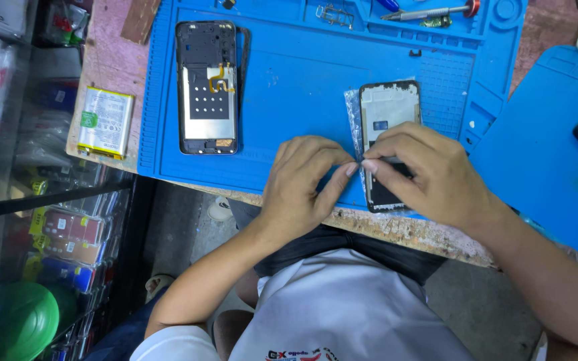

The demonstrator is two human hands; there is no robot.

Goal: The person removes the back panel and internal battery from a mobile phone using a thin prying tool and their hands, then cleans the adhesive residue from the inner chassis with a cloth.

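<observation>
The left hand (302, 184) and right hand (429, 177) are meeting fingertip to fingertip, both pinching the clear film (354, 127) along the left edge of the phone screen panel (388, 113), which is lying on the blue work mat (302, 87) at about 3 o'clock from the mat's middle. The film is looking thin and could tear if the pinch slips; the panel, sitting close to the bench edge at 6 o'clock, could slide off. At 9 o'clock the opened phone frame (207, 87) is lying well apart; further out, a battery (105, 122). At 12 o'clock a screwdriver (429, 12) is resting in the mat's tray.
</observation>
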